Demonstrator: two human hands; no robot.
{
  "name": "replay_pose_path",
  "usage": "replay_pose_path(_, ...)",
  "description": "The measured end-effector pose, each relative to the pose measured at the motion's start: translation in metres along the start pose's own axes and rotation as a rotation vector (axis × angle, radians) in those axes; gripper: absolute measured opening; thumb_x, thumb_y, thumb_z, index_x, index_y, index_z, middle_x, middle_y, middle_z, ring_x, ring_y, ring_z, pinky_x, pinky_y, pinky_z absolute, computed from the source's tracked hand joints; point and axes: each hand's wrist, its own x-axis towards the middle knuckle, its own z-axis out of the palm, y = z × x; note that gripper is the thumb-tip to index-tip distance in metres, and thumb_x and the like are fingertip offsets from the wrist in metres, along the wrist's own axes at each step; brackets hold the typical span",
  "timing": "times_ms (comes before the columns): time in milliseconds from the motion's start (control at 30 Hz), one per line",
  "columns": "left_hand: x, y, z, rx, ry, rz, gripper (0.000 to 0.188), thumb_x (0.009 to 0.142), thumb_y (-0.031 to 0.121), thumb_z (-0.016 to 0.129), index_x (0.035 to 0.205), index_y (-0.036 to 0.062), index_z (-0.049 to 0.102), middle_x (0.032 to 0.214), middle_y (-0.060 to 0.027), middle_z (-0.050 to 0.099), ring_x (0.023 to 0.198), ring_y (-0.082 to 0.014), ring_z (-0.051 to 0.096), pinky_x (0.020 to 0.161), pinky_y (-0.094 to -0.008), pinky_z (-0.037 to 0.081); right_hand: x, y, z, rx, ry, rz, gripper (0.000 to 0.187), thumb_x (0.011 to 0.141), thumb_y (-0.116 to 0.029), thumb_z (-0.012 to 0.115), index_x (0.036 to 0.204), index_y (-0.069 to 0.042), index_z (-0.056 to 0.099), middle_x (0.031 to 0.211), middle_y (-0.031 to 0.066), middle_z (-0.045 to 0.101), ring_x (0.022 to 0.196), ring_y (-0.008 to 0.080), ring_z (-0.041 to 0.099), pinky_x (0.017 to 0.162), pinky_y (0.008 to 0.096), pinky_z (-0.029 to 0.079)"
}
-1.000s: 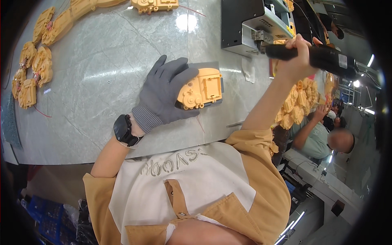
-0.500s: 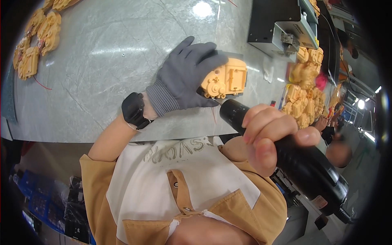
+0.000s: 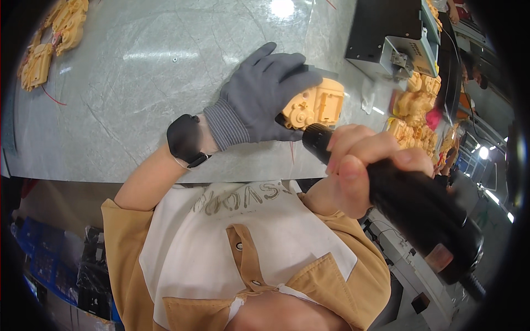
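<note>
1. L hand [image 3: 264, 94], grey knit glove, palm down over the yellow plastic housing [image 3: 314, 105]. Fingers wrap its far side; grip clenched on it, pinning it to the worktop [image 3: 138, 83].
2. Housing sits near the worktop's near edge, right of centre, moulded ribs and round bosses facing up. Thin red wire [image 3: 291, 151] trails from under it toward the near edge.
3. R hand [image 3: 361, 165], bare, grip clenched round the black electric screwdriver [image 3: 408, 201]. Fingers wrapped on the barrel, thumb on top.
4. Screwdriver tilted, nose toward the housing's near-left corner, tail toward lower right w/ cable at the end. Nose right at the housing; can't tell if the bit is seated, tip hidden.
5. Black wristwatch [image 3: 185, 138] on L wrist, just past the glove cuff.
6. Worktop is grey, marbled, glossy, w/ lamp glare at the far edge.
7. Far-left corner: cluster of same yellow parts [image 3: 52, 41], some w/ red wires, well apart from the hands.
8. Far-right corner: black box unit [image 3: 386, 33] w/ metal bracket on its front.
9. Right edge, beyond the box: heap of more yellow housings [image 3: 419, 107], near the R hand but not touching.
10. Person wears tan shirt w/ white apron [image 3: 221, 243], bottom of view.
</note>
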Motion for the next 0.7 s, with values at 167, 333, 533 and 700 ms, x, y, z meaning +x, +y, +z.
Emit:
replay_pose_path(167, -0.002, -0.003, 0.003, 0.001, 0.019, 0.015, 0.084, 0.051, 0.038, 0.080, 0.124, 0.0158, 0.044, 0.122, -0.0130, 0.046, 0.111, -0.0300, 0.048, 0.105, -0.0501, 0.029, 0.000, 0.004, -0.003, 0.023, -0.036, 0.018, 0.054, 0.073, 0.019, 0.056, 0.110, -0.010, 0.029, 0.071, 0.0119, 0.052, 0.050, 0.0183, 0.047, 0.048, 0.0322, 0.042)
replay_pose_path(333, -0.003, -0.002, 0.003, -0.003, 0.005, 0.008, 0.081, 0.055, 0.039, 0.079, 0.123, 0.0138, 0.044, 0.122, -0.0136, 0.046, 0.112, -0.0299, 0.047, 0.104, -0.0501, 0.030, -0.006, 0.007, 0.005, -0.001, 0.054, 0.009, 0.052, 0.073, 0.018, 0.057, 0.110, -0.008, 0.030, 0.069, 0.0103, 0.052, 0.050, 0.0180, 0.048, 0.049, 0.0314, 0.043)
replay_pose_path(533, 0.003, 0.002, 0.001, 0.045, -0.017, 0.033, 0.081, 0.060, 0.050, 0.075, 0.123, 0.0110, 0.044, 0.122, -0.0165, 0.045, 0.113, -0.0326, 0.046, 0.103, -0.0512, 0.030, -0.011, 0.009, -0.011, 0.100, 0.169, -0.093, 0.045, 0.076, 0.004, 0.057, 0.113, -0.009, 0.036, 0.062, 0.0049, 0.049, 0.047, 0.0165, 0.047, 0.050, 0.0329, 0.042)
replay_pose_path(700, 0.007, 0.007, -0.003, 0.071, -0.085, 0.002, 0.085, 0.059, 0.053, 0.076, 0.125, 0.0111, 0.043, 0.123, -0.0172, 0.044, 0.114, -0.0344, 0.045, 0.105, -0.0523, 0.028, 0.018, -0.018, -0.107, -0.031, 0.599, -0.251, 0.045, 0.075, 0.001, 0.051, 0.118, -0.003, 0.040, 0.063, 0.0055, 0.049, 0.052, 0.0167, 0.050, 0.060, 0.0351, 0.045)
